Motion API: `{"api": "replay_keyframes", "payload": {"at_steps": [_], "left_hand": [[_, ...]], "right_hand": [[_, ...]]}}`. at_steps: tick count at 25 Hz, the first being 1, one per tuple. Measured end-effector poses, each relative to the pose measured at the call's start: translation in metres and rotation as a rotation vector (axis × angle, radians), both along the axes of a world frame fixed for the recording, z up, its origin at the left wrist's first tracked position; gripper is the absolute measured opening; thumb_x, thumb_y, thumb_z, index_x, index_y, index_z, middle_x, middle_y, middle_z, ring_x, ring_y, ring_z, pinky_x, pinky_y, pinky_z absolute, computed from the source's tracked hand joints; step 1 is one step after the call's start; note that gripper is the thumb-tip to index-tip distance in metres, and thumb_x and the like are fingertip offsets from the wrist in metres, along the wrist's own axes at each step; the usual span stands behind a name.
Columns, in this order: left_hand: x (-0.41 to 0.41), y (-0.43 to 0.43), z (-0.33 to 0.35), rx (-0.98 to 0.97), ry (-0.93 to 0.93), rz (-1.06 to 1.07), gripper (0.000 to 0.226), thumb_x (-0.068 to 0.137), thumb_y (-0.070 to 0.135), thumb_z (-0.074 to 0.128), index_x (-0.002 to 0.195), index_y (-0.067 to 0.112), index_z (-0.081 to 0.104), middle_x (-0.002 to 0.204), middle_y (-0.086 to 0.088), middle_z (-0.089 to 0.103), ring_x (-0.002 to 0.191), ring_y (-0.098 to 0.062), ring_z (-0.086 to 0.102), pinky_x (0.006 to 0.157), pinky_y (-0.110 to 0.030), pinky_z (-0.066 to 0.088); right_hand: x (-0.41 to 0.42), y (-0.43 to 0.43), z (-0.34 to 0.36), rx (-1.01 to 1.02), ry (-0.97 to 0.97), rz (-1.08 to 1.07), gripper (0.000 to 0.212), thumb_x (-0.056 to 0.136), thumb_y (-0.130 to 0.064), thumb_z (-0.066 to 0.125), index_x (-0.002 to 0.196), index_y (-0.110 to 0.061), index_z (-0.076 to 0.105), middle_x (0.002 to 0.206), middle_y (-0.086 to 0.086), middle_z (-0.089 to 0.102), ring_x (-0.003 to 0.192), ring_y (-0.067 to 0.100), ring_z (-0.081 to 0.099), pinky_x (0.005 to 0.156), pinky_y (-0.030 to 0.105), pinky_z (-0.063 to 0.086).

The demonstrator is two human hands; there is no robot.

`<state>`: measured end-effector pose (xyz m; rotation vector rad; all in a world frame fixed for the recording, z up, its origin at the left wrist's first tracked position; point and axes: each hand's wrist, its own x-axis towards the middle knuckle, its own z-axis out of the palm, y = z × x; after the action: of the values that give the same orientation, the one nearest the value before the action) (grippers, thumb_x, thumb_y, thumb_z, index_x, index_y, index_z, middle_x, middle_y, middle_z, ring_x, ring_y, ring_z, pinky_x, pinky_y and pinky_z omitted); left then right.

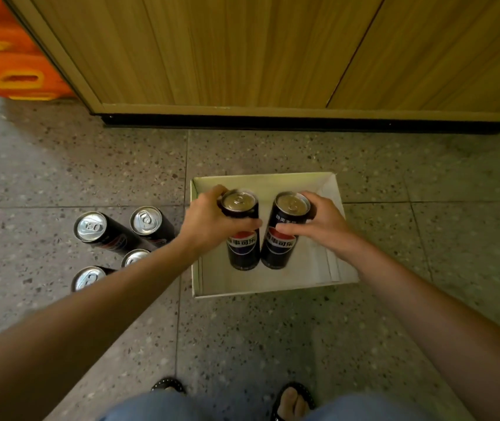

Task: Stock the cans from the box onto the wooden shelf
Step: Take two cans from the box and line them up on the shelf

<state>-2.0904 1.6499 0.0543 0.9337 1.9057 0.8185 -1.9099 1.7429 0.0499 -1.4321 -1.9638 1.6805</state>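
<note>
Wooden panelling (242, 50), judged the shelf's base, is seen beyond the white box (273, 181) on the floor. Pick-up is judged in hand: inside the box the left can (242, 241) is wrapped near its top by the left hand (206, 221), the right can (282, 243) likewise by the right hand (323, 223). A lift clear of the walls, then a carry upward, is called for. Labels: red-white-blue roundel, characters ending 可乐.

The can (242, 241) in my left hand (209, 221) and the second can (282, 243) in my right hand (323, 223) each show the Pepsi globe with 百事可乐 across it; the smaller characters above it on the second can are unreadable
</note>
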Motion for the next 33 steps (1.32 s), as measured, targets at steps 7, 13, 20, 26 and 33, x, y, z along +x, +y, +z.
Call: {"api": "replay_keyframes", "payload": {"at_steps": [7,13,20,26,33], "left_hand": [[-0.017,0.033,0.293,0.174,-0.189,0.054,0.068,0.049,0.038,0.082,0.11,0.022,0.059,0.105,0.005,0.069,0.095,-0.009,0.065,0.081,-0.027,0.05],[-0.041,0.057,0.564,0.344,-0.299,0.026,0.039,0.067,0.018,0.076,0.1,0.029,0.057,0.096,0.014,0.064,0.086,0.002,0.062,0.067,-0.015,0.046],[-0.064,0.071,0.792,0.534,-0.213,-0.017,0.037,0.067,0.018,0.076,0.096,0.03,0.057,0.09,0.018,0.064,0.074,0.01,0.064,0.059,-0.01,0.05],[-0.06,0.101,0.882,0.651,-0.158,-0.012,0.044,0.067,0.017,0.077,0.106,0.019,0.056,0.091,0.014,0.062,0.087,-0.004,0.06,0.071,-0.019,0.049],[-0.062,0.2,0.918,0.657,-0.103,0.078,0.046,0.062,0.023,0.082,0.103,0.023,0.06,0.099,0.002,0.067,0.096,-0.017,0.064,0.085,-0.035,0.053]], "right_hand": [[-0.022,0.033,0.285,-0.07,0.159,-0.103,0.069,0.052,-0.022,0.083,0.114,-0.015,0.054,0.115,0.002,0.063,0.109,0.019,0.058,0.094,0.038,0.046],[-0.053,0.043,0.556,-0.038,0.408,-0.112,0.042,0.057,-0.027,0.069,0.097,-0.033,0.058,0.1,-0.014,0.065,0.093,0.001,0.062,0.075,0.02,0.048],[-0.078,0.047,0.79,0.101,0.536,-0.172,0.047,0.058,-0.024,0.08,0.097,-0.033,0.056,0.105,-0.011,0.064,0.104,0.01,0.059,0.086,0.029,0.047],[-0.082,0.065,0.882,0.284,0.58,-0.21,0.041,0.07,-0.014,0.073,0.101,-0.032,0.055,0.1,-0.016,0.061,0.1,0.007,0.057,0.081,0.019,0.046],[-0.087,0.153,0.921,0.315,0.589,-0.188,0.054,0.075,-0.012,0.07,0.124,-0.018,0.048,0.123,0.001,0.058,0.112,0.017,0.054,0.088,0.028,0.045]]}}
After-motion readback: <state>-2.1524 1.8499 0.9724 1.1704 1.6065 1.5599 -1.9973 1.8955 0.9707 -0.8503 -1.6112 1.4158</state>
